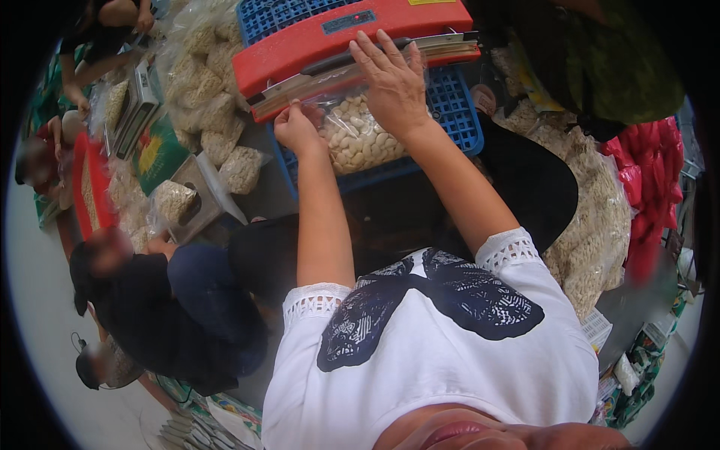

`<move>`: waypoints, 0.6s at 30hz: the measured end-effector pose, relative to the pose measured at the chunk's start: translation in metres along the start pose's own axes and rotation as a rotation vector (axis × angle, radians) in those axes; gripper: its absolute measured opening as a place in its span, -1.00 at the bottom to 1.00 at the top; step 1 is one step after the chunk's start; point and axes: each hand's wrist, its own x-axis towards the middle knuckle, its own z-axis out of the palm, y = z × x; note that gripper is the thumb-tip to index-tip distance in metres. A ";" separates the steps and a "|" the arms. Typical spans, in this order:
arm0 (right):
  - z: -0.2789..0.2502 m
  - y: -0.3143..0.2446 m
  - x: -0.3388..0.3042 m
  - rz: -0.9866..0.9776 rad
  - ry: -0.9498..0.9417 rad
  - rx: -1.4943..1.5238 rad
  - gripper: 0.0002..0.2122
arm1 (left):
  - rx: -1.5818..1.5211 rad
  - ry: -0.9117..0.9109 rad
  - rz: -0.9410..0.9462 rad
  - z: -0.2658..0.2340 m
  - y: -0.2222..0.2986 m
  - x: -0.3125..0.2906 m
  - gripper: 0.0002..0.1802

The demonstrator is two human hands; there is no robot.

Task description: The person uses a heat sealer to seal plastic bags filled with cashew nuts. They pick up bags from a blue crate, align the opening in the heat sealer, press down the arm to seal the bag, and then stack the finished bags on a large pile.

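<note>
A red bag sealer stands in front of me on an upturned blue plastic crate. At its front edge lies a clear plastic bag of pale, cashew-like nuts, its top edge at the sealer's bar. My left hand is closed in a pinch on the bag's left upper corner. Fingers stretched out, my right hand lies flat over the bag's top edge, its fingertips on the dark handle strip of the sealer. The bag's right upper corner is partly hidden under that hand.
Filled clear bags are heaped left of the crate, near a grey plastic bin and a scale. More pale bags and pink-red bags lie at the right. Several people sit or work along the left; another person is at the far right.
</note>
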 end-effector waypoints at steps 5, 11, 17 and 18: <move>0.004 -0.001 0.000 0.098 -0.075 0.026 -0.67 | -0.109 -0.097 0.064 0.001 -0.001 0.020 -0.90; 0.040 0.030 -0.045 0.259 -0.109 -0.041 -0.66 | 0.455 -0.206 0.074 0.039 -0.032 -0.052 -0.75; 0.013 0.006 -0.005 0.135 -0.517 0.024 -0.56 | 0.586 -0.589 0.297 0.055 -0.036 -0.112 -0.74; 0.013 0.007 -0.006 0.106 -0.523 0.022 -0.57 | 0.605 -0.626 0.335 0.051 -0.035 -0.119 -0.74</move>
